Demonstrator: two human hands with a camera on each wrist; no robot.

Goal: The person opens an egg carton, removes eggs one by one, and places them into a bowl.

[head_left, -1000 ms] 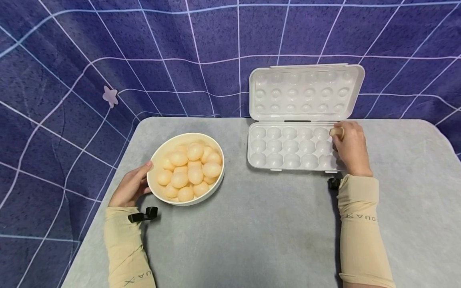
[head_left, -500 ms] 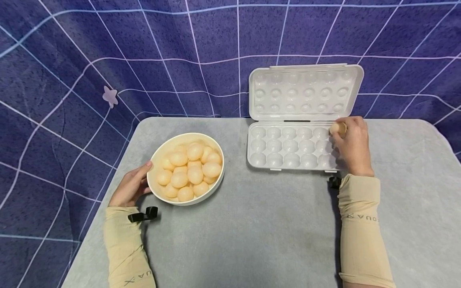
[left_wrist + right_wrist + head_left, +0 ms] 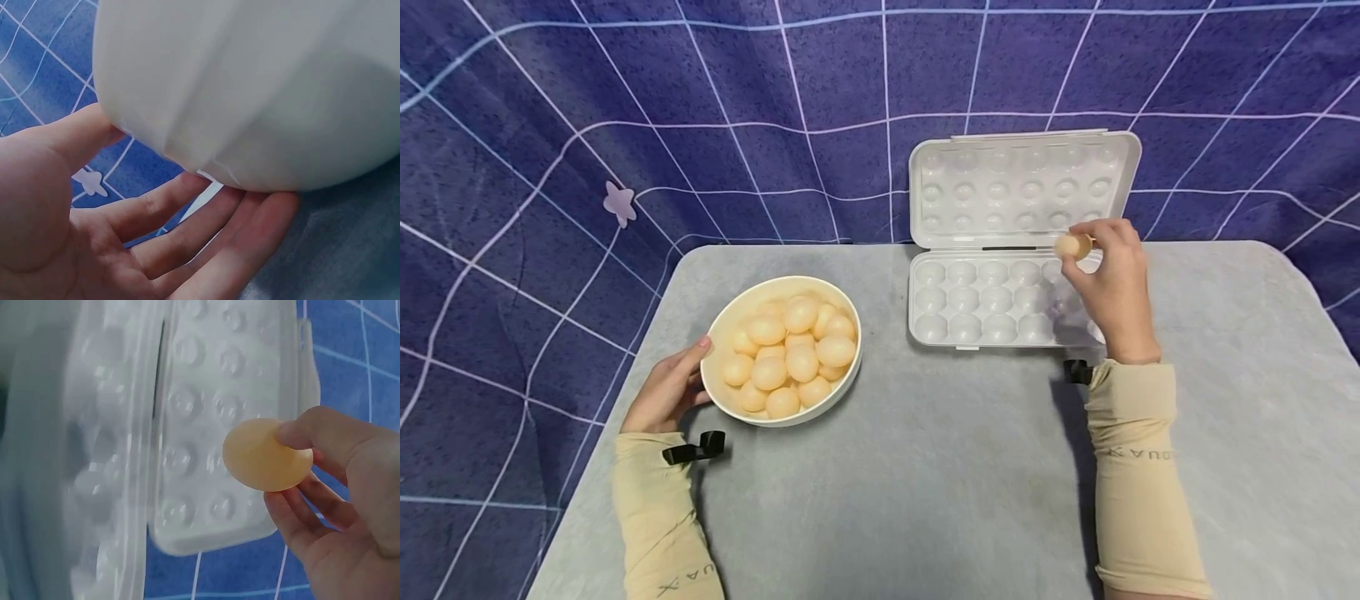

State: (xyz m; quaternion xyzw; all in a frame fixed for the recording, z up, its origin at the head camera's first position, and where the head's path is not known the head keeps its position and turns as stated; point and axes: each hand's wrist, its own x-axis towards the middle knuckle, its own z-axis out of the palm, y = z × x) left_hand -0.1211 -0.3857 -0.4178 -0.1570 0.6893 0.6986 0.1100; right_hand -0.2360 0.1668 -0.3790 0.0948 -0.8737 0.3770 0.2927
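My right hand [image 3: 1112, 283] pinches one egg [image 3: 265, 455] between thumb and fingers, above the back right of a white plastic egg carton [image 3: 973, 347]. The carton lies with its lid [image 3: 1022, 150] raised, and its visible cups hold no eggs; hand and egg cover some at the right end. At the left, my left hand [image 3: 666, 387] holds a cream bowl [image 3: 853, 379], thumb at the rim and fingertips against its outer side. Several pale eggs [image 3: 801, 364] are heaped in that bowl. The left wrist view shows the fingers [image 3: 250, 244] touching the bowl's lower side.
Both things stand on a grey table [image 3: 910, 467], the bowl left of the carton. A blue gridded curtain [image 3: 820, 83] hangs behind the table and along its left side, with a pale star [image 3: 620, 202] on it.
My right hand has lifted the egg up from the back right corner cup and shifted left toward the lid. The left hand and bowl hold still; the head view has shifted slightly.
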